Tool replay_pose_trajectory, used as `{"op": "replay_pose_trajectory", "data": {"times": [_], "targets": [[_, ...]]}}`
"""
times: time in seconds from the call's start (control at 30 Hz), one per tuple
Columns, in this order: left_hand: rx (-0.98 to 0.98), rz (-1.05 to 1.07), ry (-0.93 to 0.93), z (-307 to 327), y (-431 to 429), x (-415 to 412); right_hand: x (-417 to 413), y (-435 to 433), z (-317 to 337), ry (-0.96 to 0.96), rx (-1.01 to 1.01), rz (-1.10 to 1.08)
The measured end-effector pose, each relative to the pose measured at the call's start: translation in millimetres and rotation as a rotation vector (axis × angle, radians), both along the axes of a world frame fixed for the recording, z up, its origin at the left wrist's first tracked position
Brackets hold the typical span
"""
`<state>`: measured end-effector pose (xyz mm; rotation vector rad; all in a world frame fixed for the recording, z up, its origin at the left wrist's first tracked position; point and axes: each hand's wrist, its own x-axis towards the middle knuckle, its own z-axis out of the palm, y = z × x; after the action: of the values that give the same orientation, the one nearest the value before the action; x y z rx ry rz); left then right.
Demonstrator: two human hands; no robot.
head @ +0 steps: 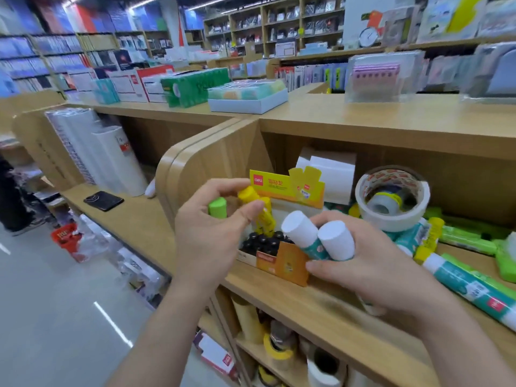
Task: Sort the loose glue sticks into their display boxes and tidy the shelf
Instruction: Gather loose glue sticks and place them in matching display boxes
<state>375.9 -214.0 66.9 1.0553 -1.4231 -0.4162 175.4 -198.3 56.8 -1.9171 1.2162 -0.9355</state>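
Note:
My left hand (208, 236) grips yellow glue sticks (259, 210) and a green-capped one (217, 208), just above the orange display box (282, 262). That box holds several black-capped sticks (262, 243) and has a yellow header card (287, 185). My right hand (371, 270) holds two white-capped teal glue sticks (315, 240) beside the box's right end. More loose glue sticks (430, 238) lie on the shelf to the right.
A big roll of packing tape (393, 199) sits behind my right hand, with white boxes (332, 174) at the shelf's back. Long teal and green wrapped packs (472, 286) lie at the right. A rounded wooden divider (195, 169) borders the left. Tape rolls fill the lower shelf (279, 347).

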Motion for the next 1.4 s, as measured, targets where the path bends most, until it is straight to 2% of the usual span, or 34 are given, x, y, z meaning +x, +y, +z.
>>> {"op": "replay_pose_trajectory", "data": {"times": [0.07, 0.23, 0.37, 0.5, 0.63, 0.87, 1.1, 1.17, 1.2, 1.23, 1.27, 1.3, 1.33, 1.37, 1.4], "targets": [[0.029, -0.066, -0.142, 0, -17, 2, 3, -5, -1, 0.009, 0.020, -0.035], [0.086, -0.148, -0.551, -15, -55, 5, 4, -7, -1, -0.166, 0.123, -0.016], [0.068, -0.200, -0.582, -25, -71, 7, 3, -6, 0, -0.235, 0.150, -0.019], [-0.156, -0.170, -0.713, -27, -79, 8, 3, -6, 0, -0.264, 0.159, -0.038], [-0.282, -0.106, -0.882, -30, -82, 12, 2, -8, -3, -0.231, 0.127, -0.062], [-0.243, -0.046, -1.076, -32, -81, 16, 1, -8, -3, -0.310, 0.149, -0.040], [-0.266, -0.044, -1.093, -27, -78, 20, 0, -5, -3, -0.347, 0.166, -0.026], [-0.194, -0.084, -0.923, -23, -73, 20, 0, -4, -4, -0.362, 0.166, -0.016], [-0.106, -0.125, -0.725, -20, -68, 19, 0, -4, -4, -0.382, 0.166, -0.011], [0.028, -0.200, -0.441, -14, -62, 16, 0, -3, -4, -0.419, 0.164, -0.009], [0.195, -0.336, -0.062, -6, -53, 13, -1, -2, -4, -0.467, 0.157, -0.011], [0.356, -0.521, 0.326, 1, -45, 10, -1, -2, -3, -0.531, 0.147, -0.016], [0.467, -0.692, 0.623, 4, -38, 7, 0, 0, -2, -0.612, 0.144, -0.024], [0.523, -0.814, 0.799, 5, -32, 5, 0, 2, -1, -0.704, 0.150, -0.034], [0.555, -0.890, 0.884, 6, -27, 2, 0, 5, 0, -0.793, 0.168, -0.041]]}}
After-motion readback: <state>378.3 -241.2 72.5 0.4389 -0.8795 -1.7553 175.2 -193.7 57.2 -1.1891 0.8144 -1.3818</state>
